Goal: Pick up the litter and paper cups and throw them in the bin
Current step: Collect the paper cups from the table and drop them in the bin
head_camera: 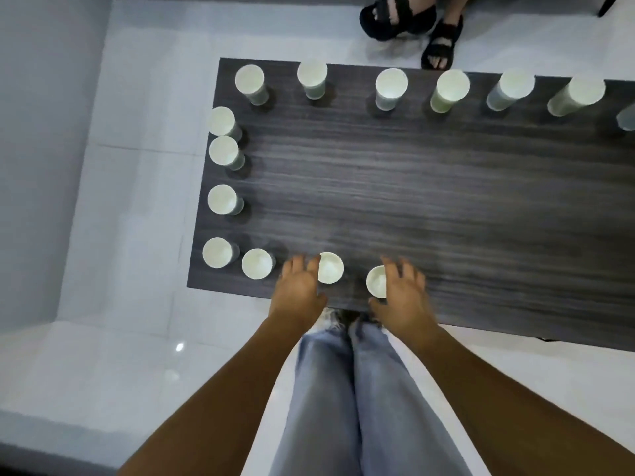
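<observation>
Several white paper cups stand upright along the far, left and near edges of a dark wood-grain table (412,187). My left hand (299,286) is at the near edge, fingers spread, its fingertips against the left side of one cup (331,267). My right hand (400,292) is beside it, fingers apart and curled around the right side of another cup (376,280). Neither cup is lifted. Two more cups (257,263) (217,252) stand left of my left hand. No bin is in view.
A second person's feet in black sandals (412,25) rest on the floor beyond the table's far edge. White tiled floor (137,201) surrounds the table, with a pale wall to the left. My legs in light jeans stand against the near edge.
</observation>
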{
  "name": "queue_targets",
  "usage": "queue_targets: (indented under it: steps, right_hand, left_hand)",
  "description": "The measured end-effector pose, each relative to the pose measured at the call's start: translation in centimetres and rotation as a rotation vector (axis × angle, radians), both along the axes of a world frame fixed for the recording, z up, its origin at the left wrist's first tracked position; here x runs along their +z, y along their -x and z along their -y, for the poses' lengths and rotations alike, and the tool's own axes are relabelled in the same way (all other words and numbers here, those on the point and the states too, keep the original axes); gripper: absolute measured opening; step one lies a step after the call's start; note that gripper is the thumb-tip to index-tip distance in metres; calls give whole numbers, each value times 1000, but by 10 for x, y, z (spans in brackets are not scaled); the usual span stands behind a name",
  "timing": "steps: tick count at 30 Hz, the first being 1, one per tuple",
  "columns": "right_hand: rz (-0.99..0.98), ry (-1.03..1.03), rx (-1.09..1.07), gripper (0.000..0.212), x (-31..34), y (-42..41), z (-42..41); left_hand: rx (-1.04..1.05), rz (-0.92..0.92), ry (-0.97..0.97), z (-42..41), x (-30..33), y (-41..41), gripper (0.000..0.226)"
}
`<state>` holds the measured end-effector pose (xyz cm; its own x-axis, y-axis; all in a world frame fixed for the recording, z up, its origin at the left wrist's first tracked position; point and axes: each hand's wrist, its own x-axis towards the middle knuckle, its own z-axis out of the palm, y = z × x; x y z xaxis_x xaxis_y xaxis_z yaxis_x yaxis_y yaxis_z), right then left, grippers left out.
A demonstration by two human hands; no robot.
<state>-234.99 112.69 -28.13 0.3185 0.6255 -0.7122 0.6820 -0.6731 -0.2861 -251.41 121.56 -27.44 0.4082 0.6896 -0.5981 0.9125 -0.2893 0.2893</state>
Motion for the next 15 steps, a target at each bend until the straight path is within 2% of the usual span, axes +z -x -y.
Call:
queue_targets:
  steps: [9,15]
  right_hand:
    - [7,29,36,88,-77,-1,4]
    - [28,-7,-9,84,-100,2,19]
  left_hand:
    - [-41,-33,78,-5,-85,-29,78]
    - [-82,-48,6,9,-107,-27,67]
